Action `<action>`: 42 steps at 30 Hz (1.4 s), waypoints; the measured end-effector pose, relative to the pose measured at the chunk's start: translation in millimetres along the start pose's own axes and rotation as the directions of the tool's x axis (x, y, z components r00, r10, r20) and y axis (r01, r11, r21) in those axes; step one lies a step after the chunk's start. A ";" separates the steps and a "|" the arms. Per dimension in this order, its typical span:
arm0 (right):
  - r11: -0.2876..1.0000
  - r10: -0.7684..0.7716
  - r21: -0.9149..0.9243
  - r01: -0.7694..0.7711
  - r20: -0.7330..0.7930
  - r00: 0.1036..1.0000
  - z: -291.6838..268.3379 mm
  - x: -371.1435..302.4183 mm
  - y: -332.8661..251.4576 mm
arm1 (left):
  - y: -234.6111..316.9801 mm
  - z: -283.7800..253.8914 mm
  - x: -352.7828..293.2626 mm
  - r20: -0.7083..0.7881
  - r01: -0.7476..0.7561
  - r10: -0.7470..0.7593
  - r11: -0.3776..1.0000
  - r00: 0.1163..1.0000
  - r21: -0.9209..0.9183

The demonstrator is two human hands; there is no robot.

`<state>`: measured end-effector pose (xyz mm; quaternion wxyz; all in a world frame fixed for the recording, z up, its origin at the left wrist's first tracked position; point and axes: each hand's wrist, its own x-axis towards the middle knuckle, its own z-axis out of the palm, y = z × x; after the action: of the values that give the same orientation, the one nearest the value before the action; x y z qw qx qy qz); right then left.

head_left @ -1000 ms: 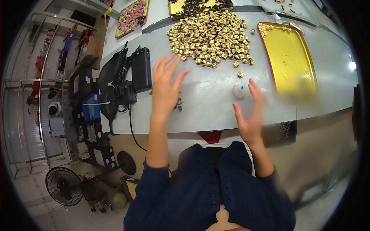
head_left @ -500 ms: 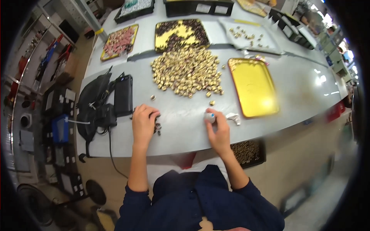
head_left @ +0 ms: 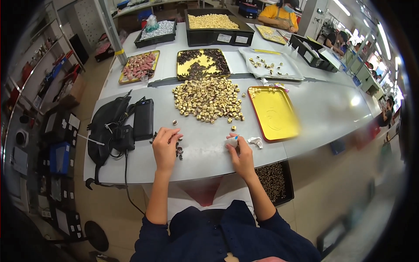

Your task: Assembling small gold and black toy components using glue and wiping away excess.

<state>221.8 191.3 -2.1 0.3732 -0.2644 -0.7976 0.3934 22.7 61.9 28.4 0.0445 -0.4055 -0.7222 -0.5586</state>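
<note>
A black rectangular device (head_left: pixel 143 119) is lying on the left of the grey tabletop (head_left: pixel 203 163), just beside a black adapter (head_left: pixel 122 138) and a black bag (head_left: pixel 99 139), while a dark cable (head_left: pixel 126 183) is hanging over the near edge. Pink pieces (head_left: pixel 137 67) are filling a tray near a metal post (head_left: pixel 109 30). Farther back, a clear plastic bag (head_left: pixel 151 22) is resting on a black tray (head_left: pixel 155 42), and a deep black bin (head_left: pixel 203 38) is holding pale yellow pieces (head_left: pixel 212 22). Beyond, a person in a yellow top (head_left: pixel 274 15) is sitting. A blue container (head_left: pixel 59 157) is standing at lower left.
</note>
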 end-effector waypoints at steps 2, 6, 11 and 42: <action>1.000 -0.020 0.007 0.020 -0.008 1.000 -1.5 -3.8 2.2 | 8.0 -1.0 -6.2 -0.035 0.004 -0.006 0.998 0.999 -0.064; 0.989 -0.021 0.146 0.017 0.023 1.000 -4.6 -4.3 5.7 | 17.1 -1.7 -27.8 -0.064 0.034 -0.051 0.969 0.997 -0.245; 0.920 0.115 0.380 -0.092 -0.038 0.993 -8.3 -4.3 1.0 | 22.8 11.8 -53.2 -0.020 -0.015 0.007 0.889 1.000 -0.457; 0.623 0.280 0.766 -0.160 -0.027 0.959 3.0 -4.1 4.8 | 26.5 42.8 -54.3 0.432 0.412 -0.207 0.787 0.878 -0.460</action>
<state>222.4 189.8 -8.9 0.4544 -0.2082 -0.4930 0.7121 92.4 70.1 4.8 -0.2975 -0.3701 -0.5886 -0.6543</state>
